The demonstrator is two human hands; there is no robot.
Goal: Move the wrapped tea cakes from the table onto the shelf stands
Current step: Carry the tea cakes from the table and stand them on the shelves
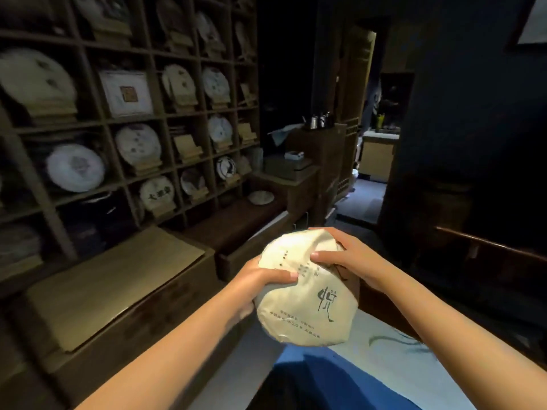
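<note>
A round tea cake (307, 303) in cream paper with dark printed characters is held in front of me, low in the middle of the view. My left hand (260, 282) grips its left edge, thumb on top. My right hand (346, 255) grips the upper right edge, thumb across the wrapper. A second wrapped cake seems to lie under the first, its edge showing at the upper right. The wooden grid shelf (165, 119) fills the left side, most cells holding wrapped cakes on small stands. One cell holds an empty wooden stand (186, 147).
A low wooden cabinet (118, 291) with a flat top runs below the shelf. One more wrapped cake (261, 197) lies on a dark bench further back. A side table with kettles (316, 121) stands ahead, a lit doorway (373, 161) beyond. A dark railing (488, 244) is on the right.
</note>
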